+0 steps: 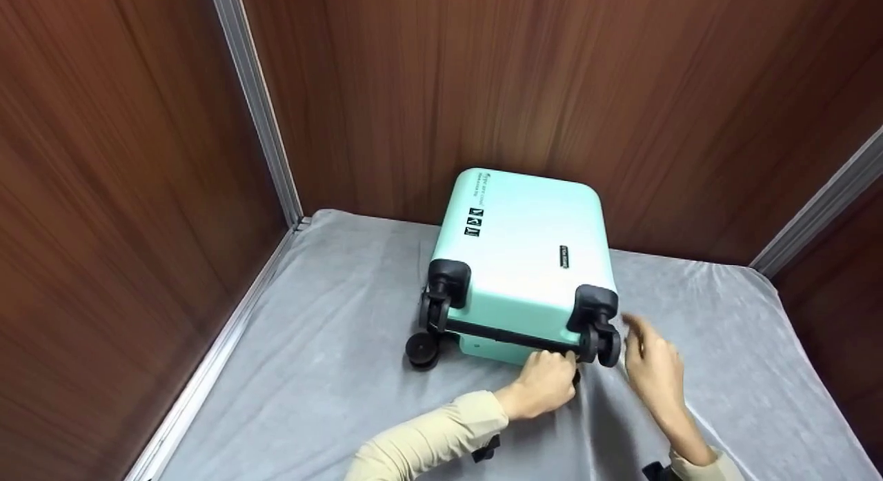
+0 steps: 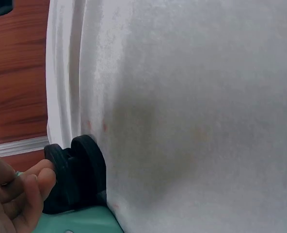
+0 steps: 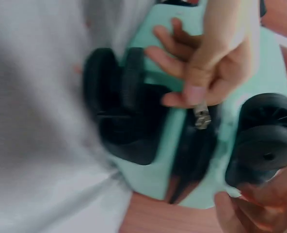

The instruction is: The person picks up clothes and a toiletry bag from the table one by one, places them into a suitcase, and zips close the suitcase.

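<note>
A mint-green suitcase [image 1: 524, 246] lies on its broad side, its wheeled end facing me. My left hand [image 1: 545, 382] is at the seam between the two shells, near the lower right corner. In the right wrist view that hand's thumb and finger pinch a metal zipper pull [image 3: 201, 117] on the black zipper band [image 3: 194, 150]. Just right of a black caster wheel [image 1: 599, 339], my right hand [image 1: 655, 367] has loosely bent fingers and holds nothing visible. In the left wrist view the left fingers [image 2: 32, 191] are beside another caster wheel [image 2: 78, 174].
Grey cloth [image 1: 345, 315] covers the surface under the suitcase. A wood-grain panel [image 1: 524, 87] stands close behind it, and another panel [image 1: 138, 191] rises at the left. One lower caster wheel [image 1: 422, 350] touches the cloth.
</note>
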Action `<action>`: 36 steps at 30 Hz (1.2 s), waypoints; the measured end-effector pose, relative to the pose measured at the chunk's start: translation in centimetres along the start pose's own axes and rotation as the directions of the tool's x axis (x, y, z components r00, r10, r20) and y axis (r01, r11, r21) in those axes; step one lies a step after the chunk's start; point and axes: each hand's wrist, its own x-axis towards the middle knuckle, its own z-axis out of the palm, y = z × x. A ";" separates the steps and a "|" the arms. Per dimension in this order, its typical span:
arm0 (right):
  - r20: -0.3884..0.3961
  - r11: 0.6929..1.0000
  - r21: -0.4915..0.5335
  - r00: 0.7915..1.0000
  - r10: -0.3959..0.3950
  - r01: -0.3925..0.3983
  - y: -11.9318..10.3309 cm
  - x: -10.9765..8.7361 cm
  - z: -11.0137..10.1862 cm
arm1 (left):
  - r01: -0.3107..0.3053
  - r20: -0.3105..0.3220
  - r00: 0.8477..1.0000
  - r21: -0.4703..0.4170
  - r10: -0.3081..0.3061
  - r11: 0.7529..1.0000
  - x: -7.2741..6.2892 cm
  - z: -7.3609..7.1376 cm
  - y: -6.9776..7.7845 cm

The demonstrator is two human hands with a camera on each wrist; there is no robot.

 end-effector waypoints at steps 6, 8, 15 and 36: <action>-0.038 0.997 0.025 0.996 -0.078 0.079 -2.9 1.1 0.9 | 0.052 0.061 0.997 0.020 -0.053 0.998 0.5 -0.4 0.4; 0.014 0.995 0.000 0.995 -0.100 0.100 -3.4 1.2 1.3 | 0.045 0.046 0.998 0.070 -0.048 0.997 0.7 -0.6 0.5; 0.171 0.994 -0.064 0.982 -0.080 0.092 -3.8 1.5 2.4 | 0.034 -0.026 0.999 0.138 -0.031 0.990 1.1 -0.7 0.4; 0.054 0.998 -0.027 0.997 -0.058 0.059 -2.3 2.7 3.7 | -0.360 -0.098 0.932 -0.152 0.349 0.920 1.6 -0.9 -3.8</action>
